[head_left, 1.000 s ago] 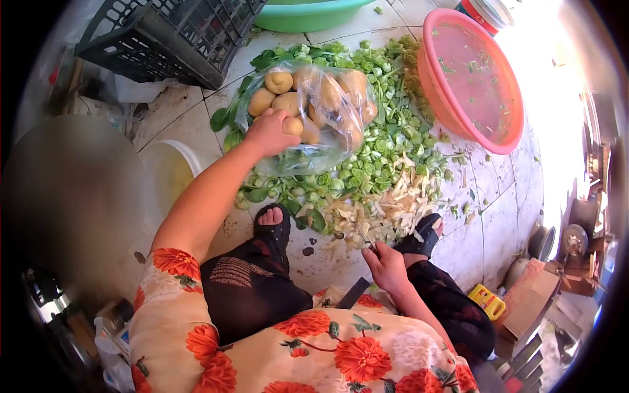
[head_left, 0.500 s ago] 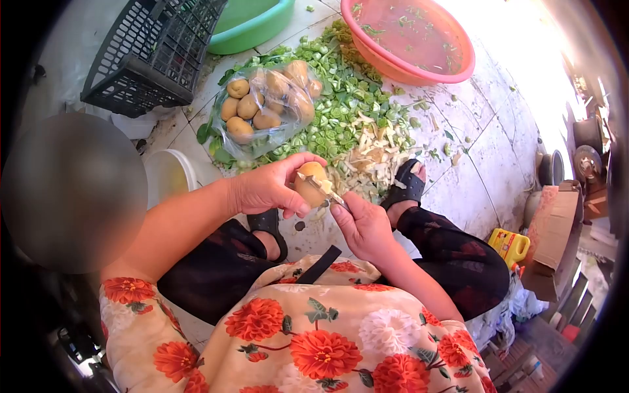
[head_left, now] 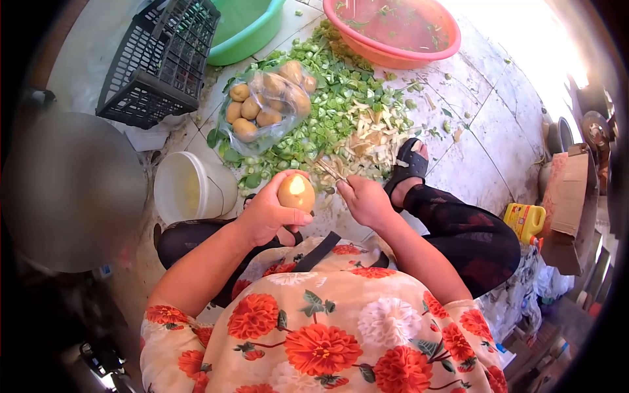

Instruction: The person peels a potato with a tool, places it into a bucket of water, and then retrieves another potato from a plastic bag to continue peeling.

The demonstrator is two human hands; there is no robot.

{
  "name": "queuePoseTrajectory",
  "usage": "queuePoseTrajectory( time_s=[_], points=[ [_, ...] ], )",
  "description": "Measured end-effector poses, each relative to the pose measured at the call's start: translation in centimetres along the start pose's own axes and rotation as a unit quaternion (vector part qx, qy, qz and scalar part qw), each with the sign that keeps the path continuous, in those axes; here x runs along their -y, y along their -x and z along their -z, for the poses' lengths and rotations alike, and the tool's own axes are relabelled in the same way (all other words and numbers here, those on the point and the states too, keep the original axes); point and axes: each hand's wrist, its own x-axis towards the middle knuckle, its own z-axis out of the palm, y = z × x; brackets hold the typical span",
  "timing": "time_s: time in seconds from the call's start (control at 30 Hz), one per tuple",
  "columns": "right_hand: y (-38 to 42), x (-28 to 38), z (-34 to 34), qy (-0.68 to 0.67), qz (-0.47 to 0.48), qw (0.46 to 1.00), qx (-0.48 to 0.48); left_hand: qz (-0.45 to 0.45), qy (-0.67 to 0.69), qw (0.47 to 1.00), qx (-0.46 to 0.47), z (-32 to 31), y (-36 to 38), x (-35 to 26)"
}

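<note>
Clearly, both of the person's hands are busy, held out above the tiled floor [head_left: 488, 147] between the knees. The left hand [head_left: 267, 208] is curled around a single potato [head_left: 295, 202], thumb along its near side and fingers behind it, and a pale patch without skin shows on the upper part. Just to the right, the right hand [head_left: 365, 202] pinches the handle of a peeler [head_left: 334, 170] between thumb and fingers; its head points up and to the left, near the potato but apart from it. Beyond the hands, a clear plastic bag [head_left: 250, 147] of unpeeled potatoes [head_left: 245, 129] rests on a spread of cut greens [head_left: 341, 95]. Pale peelings [head_left: 375, 134] lie heaped on the near right part of those greens, close to a dark sandal [head_left: 411, 165] on the right foot. Behind the greens stand a green basin [head_left: 252, 44] and a pink basin [head_left: 393, 59], the latter holding water with leafy bits afloat. A black crate [head_left: 152, 101] sits left of the bag, and a white bucket [head_left: 178, 190] stands left of the left hand.
</note>
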Motion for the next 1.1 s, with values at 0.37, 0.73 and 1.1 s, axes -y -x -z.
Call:
queuePoseTrajectory(
  time_s=[0.37,0.73,1.1],
  points=[
    [-0.9,-0.4,-0.3,0.051,-0.017,0.992,0.115,0.036,0.134,0.990,-0.005,0.8,-0.8,2.5],
    [1.4,3.8,-1.0,-0.061,0.069,0.993,0.068,0.021,0.221,0.974,-0.051,3.3,-1.4,4.5],
    [0.7,4.1,-0.1,-0.073,0.007,0.994,0.082,0.046,0.105,0.988,-0.102,2.9,-1.4,3.9]
  ],
)
